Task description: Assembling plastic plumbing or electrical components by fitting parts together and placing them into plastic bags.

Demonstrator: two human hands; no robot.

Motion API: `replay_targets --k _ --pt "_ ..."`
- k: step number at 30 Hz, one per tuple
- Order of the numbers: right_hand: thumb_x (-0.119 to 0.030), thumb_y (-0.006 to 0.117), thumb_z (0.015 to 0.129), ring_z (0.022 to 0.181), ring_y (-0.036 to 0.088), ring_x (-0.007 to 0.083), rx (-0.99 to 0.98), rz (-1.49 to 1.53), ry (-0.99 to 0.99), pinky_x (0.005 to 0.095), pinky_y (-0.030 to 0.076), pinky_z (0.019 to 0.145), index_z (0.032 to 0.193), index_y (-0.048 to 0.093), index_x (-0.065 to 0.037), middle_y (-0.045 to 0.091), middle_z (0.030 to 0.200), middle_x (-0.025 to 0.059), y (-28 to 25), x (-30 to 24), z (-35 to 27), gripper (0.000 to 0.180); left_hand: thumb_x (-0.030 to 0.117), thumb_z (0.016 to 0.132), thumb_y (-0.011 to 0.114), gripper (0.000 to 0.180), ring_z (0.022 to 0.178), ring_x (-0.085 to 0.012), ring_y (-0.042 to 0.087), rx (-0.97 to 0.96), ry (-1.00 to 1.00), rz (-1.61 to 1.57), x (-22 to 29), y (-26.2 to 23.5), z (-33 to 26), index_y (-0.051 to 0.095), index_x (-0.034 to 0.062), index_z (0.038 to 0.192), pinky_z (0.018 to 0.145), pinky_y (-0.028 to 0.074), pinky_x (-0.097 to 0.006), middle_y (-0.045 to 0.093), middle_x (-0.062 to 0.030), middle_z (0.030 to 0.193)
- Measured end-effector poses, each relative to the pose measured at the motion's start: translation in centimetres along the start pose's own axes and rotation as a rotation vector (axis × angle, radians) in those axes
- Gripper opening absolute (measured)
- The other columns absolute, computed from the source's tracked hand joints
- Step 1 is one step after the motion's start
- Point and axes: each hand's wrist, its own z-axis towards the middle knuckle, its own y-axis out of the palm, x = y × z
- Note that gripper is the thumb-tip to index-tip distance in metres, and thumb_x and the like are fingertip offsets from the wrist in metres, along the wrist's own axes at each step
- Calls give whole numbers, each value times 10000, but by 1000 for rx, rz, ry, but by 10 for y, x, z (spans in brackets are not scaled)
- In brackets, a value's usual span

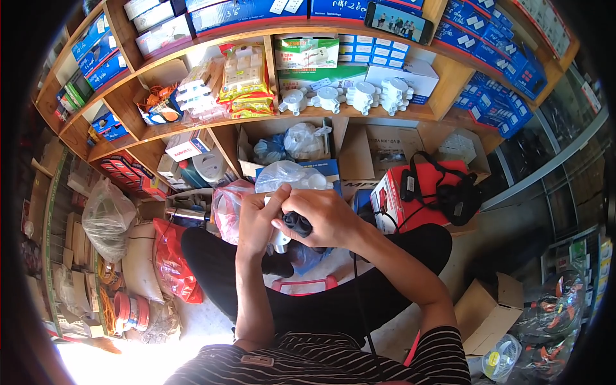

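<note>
Item, nearest: seated person, both hands raised over the lap so the work sits close under the eyes; left hand (pixel 260 218) clenched around a white plastic fitting (pixel 280 239), steadying it upright, while the right hand (pixel 327 215) pinches a small black part (pixel 298 224) against the fitting's side, thumb and fingertips closed on it. Item, behind the hands: clear plastic bag (pixel 282 174) of white pieces, red box (pixel 387 199) with black cable just right. Item, farthest: wooden shelving (pixel 449 80) stocked with white round junction boxes (pixel 350 96).
</note>
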Motion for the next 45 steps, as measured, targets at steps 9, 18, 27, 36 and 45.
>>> replay_targets --k 9,18,27,36,45 --pt "-175 841 829 982 592 282 326 185 173 378 479 857 1170 522 -37 544 1085 153 -2 5 3 486 341 1023 558 272 809 -170 686 259 -17 -770 -9 -2 5 616 76 997 741 566 -328 674 -61 899" --pt "-194 859 739 1307 542 372 88 -143 -109 444 492 1073 1366 561 -43 510 1426 192 1 -11 4 710 430 1108 394 432 1201 -193 601 -287 116 -1123 -44 33 -8 513 146 1411 997 523 -346 599 -33 1314" --pt "-178 827 749 1043 671 302 234 -327 -255 383 570 856 1174 693 -52 664 1150 134 -1 7 9 463 425 1112 380 436 1158 -214 634 -307 -75 -1399 -43 25 2 555 91 1330 1036 518 -373 638 -76 1258" --pt "-119 835 758 703 601 294 483 -224 -46 381 488 626 982 674 -53 580 798 95 -48 14 9 283 365 1086 446 487 1315 -245 533 -329 9 -993 -7 49 -13 480 8 1416 1153 371 -427 585 -122 1367" --pt "-217 688 970 662 504 46 467 416 506 273 401 572 830 648 -3 573 671 -13 -42 4 9 259 583 821 787 1003 1402 -291 411 -336 650 62 -14 29 5 338 23 1522 1171 307 -432 442 -172 1474"
